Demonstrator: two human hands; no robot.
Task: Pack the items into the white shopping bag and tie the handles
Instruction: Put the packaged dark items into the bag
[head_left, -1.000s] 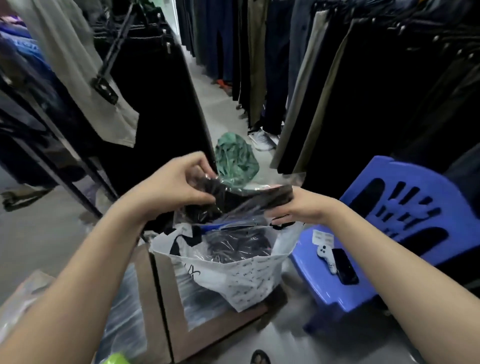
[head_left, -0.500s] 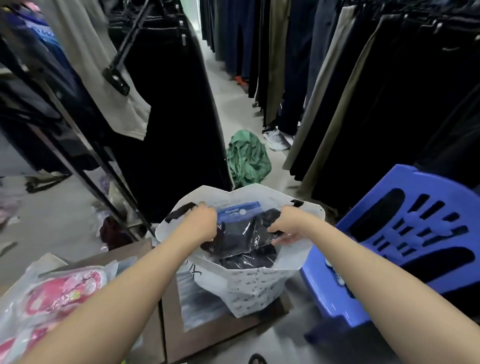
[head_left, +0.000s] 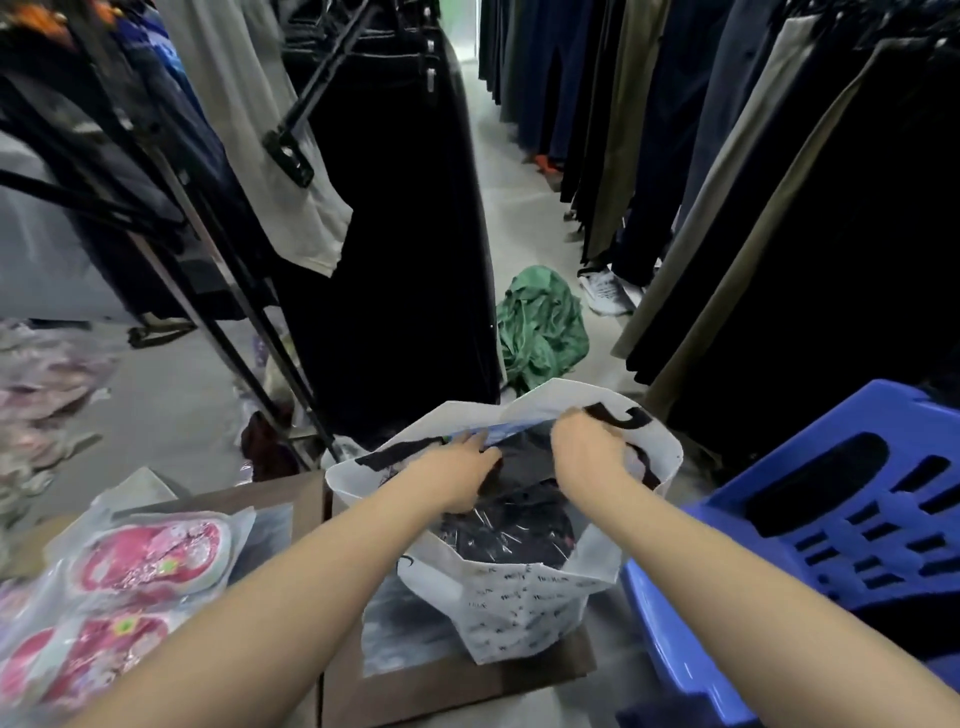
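Note:
The white shopping bag (head_left: 519, 608) with small printed lettering stands open on a cardboard box, its black handles (head_left: 621, 415) lying loose at the rim. Both of my hands reach into its mouth. A dark garment in a clear packet with a blue strip (head_left: 511, 434) lies across the top of the contents. My left hand (head_left: 457, 475) lies on the packet's left part, fingers stretched along the blue strip. My right hand (head_left: 587, 452) is curled over the packet's right edge. Another dark packed garment (head_left: 514, 530) lies in the bag nearer to me.
The cardboard box (head_left: 441, 686) sits beneath the bag. A blue plastic chair (head_left: 831, 530) stands close on the right. Packets of pink slippers (head_left: 145, 561) lie at the left. A green cloth (head_left: 540, 327) is on the aisle floor, with clothes racks on both sides.
The packet has gone from above the bag down into its mouth, with both hands following it in. My left hand has flattened onto it.

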